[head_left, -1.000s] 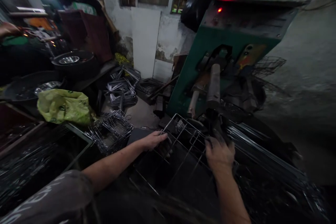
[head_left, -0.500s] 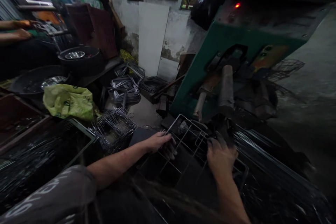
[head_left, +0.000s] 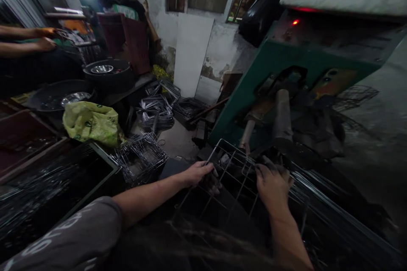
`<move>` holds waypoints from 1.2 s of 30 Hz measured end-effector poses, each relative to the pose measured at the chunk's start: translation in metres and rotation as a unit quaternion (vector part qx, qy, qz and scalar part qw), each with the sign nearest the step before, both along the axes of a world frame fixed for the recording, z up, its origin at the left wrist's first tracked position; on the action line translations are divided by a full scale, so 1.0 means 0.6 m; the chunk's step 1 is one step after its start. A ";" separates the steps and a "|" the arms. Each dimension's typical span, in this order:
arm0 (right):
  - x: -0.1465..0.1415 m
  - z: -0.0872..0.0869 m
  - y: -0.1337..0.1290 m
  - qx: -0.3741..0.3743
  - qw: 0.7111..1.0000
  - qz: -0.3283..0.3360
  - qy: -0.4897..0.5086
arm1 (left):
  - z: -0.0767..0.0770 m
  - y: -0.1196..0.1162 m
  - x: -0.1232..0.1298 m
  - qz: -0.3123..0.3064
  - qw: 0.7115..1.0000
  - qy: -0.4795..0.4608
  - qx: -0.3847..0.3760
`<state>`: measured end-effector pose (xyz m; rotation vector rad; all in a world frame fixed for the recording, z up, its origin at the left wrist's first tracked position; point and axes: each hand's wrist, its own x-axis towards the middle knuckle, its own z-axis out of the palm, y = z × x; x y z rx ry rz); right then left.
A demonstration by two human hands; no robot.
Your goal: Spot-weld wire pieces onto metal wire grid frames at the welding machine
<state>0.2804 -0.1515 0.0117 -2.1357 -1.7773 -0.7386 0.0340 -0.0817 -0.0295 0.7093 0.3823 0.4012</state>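
A wire rack (head_left: 241, 187) of crossed metal rods is held in front of me, tilted, its far end by the lower rod (head_left: 246, 134) of a green machine (head_left: 232, 106). My left hand (head_left: 203, 175) is closed on the rack's left edge, thumb on top and darkened fingers underneath. On the right side, my right hand (head_left: 273, 182) is closed around the rack's edge near a small bent wire loop. Its fingertips are dark and partly hidden. Whether the rack touches the machine's rod I cannot tell.
Stacked wire frames (head_left: 155, 112) and a pile of wire grids (head_left: 141, 156) lie on the floor at left. A yellow-green bag (head_left: 90, 123) sits beside black tubs (head_left: 108, 72). Long metal rods (head_left: 330, 194) lie at right. Another person's hands (head_left: 46, 42) work at far left.
The view has tilted, so the surroundings appear lower and further right. Both hands keep their hold, and the rack's far end has edged slightly toward the machine.
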 end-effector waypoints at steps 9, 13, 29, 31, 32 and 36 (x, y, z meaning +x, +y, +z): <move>-0.019 0.030 -0.005 -0.023 0.999 -0.036 -0.027 | -0.003 -0.005 0.001 0.018 1.000 -0.008 -0.018; -0.016 0.027 -0.004 -0.058 0.997 -0.046 -0.020 | -0.005 -0.006 0.003 0.021 1.000 -0.010 -0.020; -0.001 0.001 -0.003 -0.029 0.998 -0.049 -0.009 | 0.005 -0.010 0.003 -0.005 1.000 0.001 -0.010; 0.000 0.000 -0.003 -0.033 0.999 -0.039 -0.013 | 0.005 -0.011 0.004 0.004 1.000 0.004 -0.016; 0.000 0.000 -0.003 -0.033 0.999 -0.035 -0.012 | 0.005 -0.012 0.004 0.012 1.000 0.008 -0.017; -0.001 0.005 -0.003 -0.031 0.999 -0.026 -0.013 | 0.002 -0.013 0.006 0.022 1.000 0.013 -0.012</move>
